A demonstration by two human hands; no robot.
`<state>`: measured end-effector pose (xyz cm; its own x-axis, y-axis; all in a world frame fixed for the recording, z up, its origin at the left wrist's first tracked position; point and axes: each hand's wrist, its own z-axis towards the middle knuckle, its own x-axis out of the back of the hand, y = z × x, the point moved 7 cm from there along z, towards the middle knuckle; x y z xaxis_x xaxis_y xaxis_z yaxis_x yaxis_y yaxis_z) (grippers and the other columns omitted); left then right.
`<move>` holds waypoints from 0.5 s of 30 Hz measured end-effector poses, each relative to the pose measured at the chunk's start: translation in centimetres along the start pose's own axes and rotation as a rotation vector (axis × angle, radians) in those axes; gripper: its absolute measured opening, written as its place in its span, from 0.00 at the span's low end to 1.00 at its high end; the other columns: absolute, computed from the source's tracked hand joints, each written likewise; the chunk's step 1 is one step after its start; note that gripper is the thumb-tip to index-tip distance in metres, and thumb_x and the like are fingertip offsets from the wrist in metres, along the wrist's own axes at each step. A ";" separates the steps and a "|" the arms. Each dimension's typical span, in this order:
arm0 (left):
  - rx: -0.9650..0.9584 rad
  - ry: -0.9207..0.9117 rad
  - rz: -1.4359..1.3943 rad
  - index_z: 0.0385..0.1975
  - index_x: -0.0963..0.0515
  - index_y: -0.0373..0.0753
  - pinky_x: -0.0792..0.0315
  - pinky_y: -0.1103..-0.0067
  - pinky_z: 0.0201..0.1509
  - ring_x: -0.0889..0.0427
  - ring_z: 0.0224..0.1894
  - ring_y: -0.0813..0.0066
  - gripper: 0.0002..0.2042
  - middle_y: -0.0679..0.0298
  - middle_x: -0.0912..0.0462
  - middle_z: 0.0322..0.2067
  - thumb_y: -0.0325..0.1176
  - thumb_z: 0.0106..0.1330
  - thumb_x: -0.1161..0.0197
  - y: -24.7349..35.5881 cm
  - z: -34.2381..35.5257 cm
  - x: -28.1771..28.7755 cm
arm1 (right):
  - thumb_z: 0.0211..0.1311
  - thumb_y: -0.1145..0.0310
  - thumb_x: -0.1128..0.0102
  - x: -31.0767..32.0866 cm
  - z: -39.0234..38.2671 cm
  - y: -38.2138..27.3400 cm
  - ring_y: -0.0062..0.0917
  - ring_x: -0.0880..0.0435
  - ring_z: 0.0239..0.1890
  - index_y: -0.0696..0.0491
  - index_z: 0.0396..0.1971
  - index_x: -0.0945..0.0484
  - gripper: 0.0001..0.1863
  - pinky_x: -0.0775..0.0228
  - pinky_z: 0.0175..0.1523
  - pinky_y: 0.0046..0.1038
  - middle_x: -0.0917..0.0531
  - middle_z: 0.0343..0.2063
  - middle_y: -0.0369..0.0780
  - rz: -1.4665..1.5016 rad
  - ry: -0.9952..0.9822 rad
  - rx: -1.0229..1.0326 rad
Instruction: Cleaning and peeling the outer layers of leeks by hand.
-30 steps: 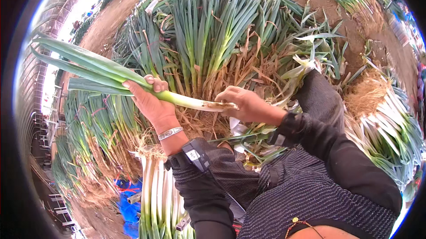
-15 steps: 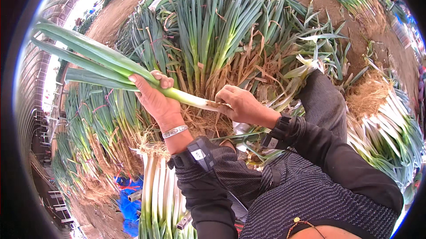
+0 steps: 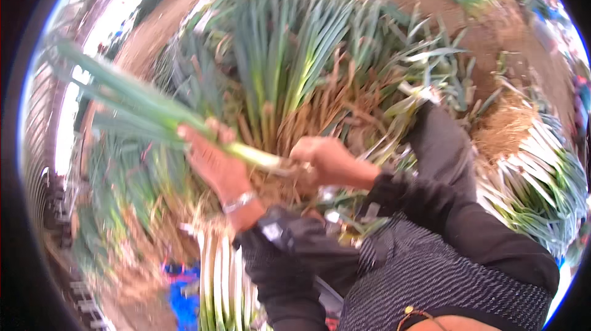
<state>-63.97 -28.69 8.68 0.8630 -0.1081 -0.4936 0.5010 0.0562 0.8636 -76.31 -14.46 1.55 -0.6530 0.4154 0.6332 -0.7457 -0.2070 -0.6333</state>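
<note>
A person's left hand [image 3: 212,162] is wrapped tight around the pale lower stem of a long leek [image 3: 166,115], its green leaves sweeping out toward the upper left of the frame, while the right hand [image 3: 323,162] closes on the stalk's root end at the centre of the frame, fingers pinched together there; motion blur hides exactly what they grip. Behind the hands, across the upper middle of the frame, a big heap of leeks [image 3: 295,66] lies with dry brown roots and husks showing, seemingly not yet cleaned. Along the lower edge, just left of the dark sleeves, a row of white stems [image 3: 218,282] lies side by side, and another bundle [image 3: 542,183] fans out at the right edge; both look trimmed. Judging by the piles, a fair share appears done, yet the bigger heap is left to work through, with this one stalk in hand midway
</note>
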 end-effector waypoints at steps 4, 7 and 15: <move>0.024 0.102 0.112 0.37 0.30 0.33 0.33 0.84 0.24 0.33 0.21 0.84 0.26 0.66 0.27 0.26 0.58 0.68 0.47 0.9 -0.4 1.0 | 0.33 0.71 0.35 -2.1 0.4 0.1 0.41 0.20 0.37 0.51 0.33 0.23 0.19 0.26 0.35 0.40 0.23 0.31 0.41 0.047 -0.099 -0.006; 0.036 0.055 0.098 0.35 0.30 0.36 0.35 0.87 0.21 0.34 0.19 0.86 0.25 0.68 0.28 0.23 0.57 0.67 0.44 1.0 -0.9 1.5 | 0.45 0.72 0.36 -2.8 0.4 -1.2 0.36 0.19 0.32 0.53 0.32 0.24 0.11 0.25 0.33 0.38 0.23 0.29 0.41 0.027 -0.163 -0.013; 0.067 0.040 -0.012 0.31 0.32 0.37 0.38 0.89 0.17 0.35 0.16 0.86 0.24 0.68 0.29 0.21 0.56 0.63 0.39 -0.9 -0.1 0.8 | 0.39 0.73 0.36 -2.1 -0.1 -1.2 0.42 0.19 0.34 0.55 0.35 0.24 0.17 0.27 0.34 0.41 0.23 0.29 0.43 0.019 -0.143 -0.001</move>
<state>-63.74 -28.70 7.49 0.8596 -0.0683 -0.5064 0.5069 -0.0119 0.8619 -74.02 -14.96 0.95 -0.6794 0.2805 0.6780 -0.7328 -0.2130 -0.6463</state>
